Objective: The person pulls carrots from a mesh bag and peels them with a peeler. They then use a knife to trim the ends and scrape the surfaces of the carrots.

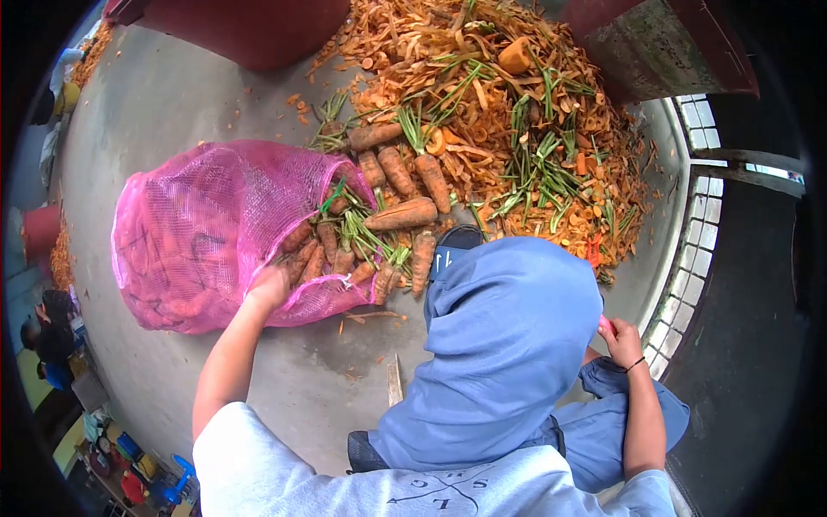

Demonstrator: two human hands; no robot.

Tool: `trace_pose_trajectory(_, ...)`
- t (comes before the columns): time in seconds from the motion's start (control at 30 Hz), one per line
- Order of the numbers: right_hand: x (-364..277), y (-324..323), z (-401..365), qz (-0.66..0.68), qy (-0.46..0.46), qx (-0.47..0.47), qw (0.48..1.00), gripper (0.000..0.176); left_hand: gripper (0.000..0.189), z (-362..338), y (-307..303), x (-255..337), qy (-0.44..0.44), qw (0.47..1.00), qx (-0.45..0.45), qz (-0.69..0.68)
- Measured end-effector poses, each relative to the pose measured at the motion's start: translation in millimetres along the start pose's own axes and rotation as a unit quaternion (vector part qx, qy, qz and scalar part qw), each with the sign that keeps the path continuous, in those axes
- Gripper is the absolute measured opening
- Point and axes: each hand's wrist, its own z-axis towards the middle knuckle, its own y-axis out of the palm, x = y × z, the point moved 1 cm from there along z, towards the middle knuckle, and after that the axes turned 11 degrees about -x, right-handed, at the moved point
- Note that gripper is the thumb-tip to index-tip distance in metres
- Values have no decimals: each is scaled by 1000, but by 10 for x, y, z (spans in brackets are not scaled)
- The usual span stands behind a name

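Note:
A pink mesh sack (207,233) full of carrots lies on its side, its mouth facing right. My left hand (270,289) is at the lower edge of the mouth, fingers closed on the mesh. Carrots (401,214) with green tops spill out of the mouth onto the floor. On the right, beside my knee, my right hand (622,341) is closed around a small pink object (607,325), mostly hidden by the fingers. A green tie (332,198) shows at the sack's upper rim.
A large heap of orange peelings (482,103) with green stalks lies ahead. Reddish tubs (250,30) stand at the top left and top right (663,52). White tiles (689,267) edge the right side. People (56,327) are at the far left.

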Motion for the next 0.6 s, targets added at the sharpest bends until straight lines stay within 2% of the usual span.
trace_pose_trajectory(0.03, 5, 2, 0, 22, 3, 4, 1000, 28, 25, 146, 265, -139, -1, 1000, -2, 0)
trace_pose_trajectory(0.07, 3, 10, 28, 45, 4, 9, 999, 28, 27, 466, 623, -381, -34, 995, 85, -47)
trace_pose_trajectory(0.1, 18, 24, 68, 47, 1, 7, 999, 28, 30, 435, 612, -393, -67, 978, 172, -94)
trace_pose_trajectory(0.13, 35, 37, 105, 43, 1, 7, 999, 28, 30, 436, 590, -416, -71, 978, 170, -94)
trace_pose_trajectory(0.17, 53, 53, 137, 39, 2, 7, 999, 28, 34, 494, 517, -420, -21, 942, 232, -243)
trace_pose_trajectory(0.2, 52, 65, 170, 37, 0, 6, 999, 28, 38, 481, 383, -343, 30, 877, 287, -384)
trace_pose_trajectory(0.23, 41, 63, 204, 19, -3, 3, 1000, 28, 39, 548, 289, -323, 57, 834, 327, -441)
trace_pose_trajectory(0.3, -12, 51, 239, -1, -7, 1, 1000, 28, 39, 700, 90, -320, 19, 821, 387, -419)
trace_pose_trajectory(0.37, -110, 49, 236, 48, -10, 17, 999, 28, 40, 839, -90, -362, -39, 834, 411, -365)
trace_pose_trajectory(0.47, -52, 98, 236, 52, -31, 13, 998, 28, 41, 1005, -346, -398, -95, 867, 387, -298)
trace_pose_trajectory(0.6, 29, 149, 242, 41, -31, 14, 999, 29, 42, 983, -455, -295, -118, 894, 357, -244)
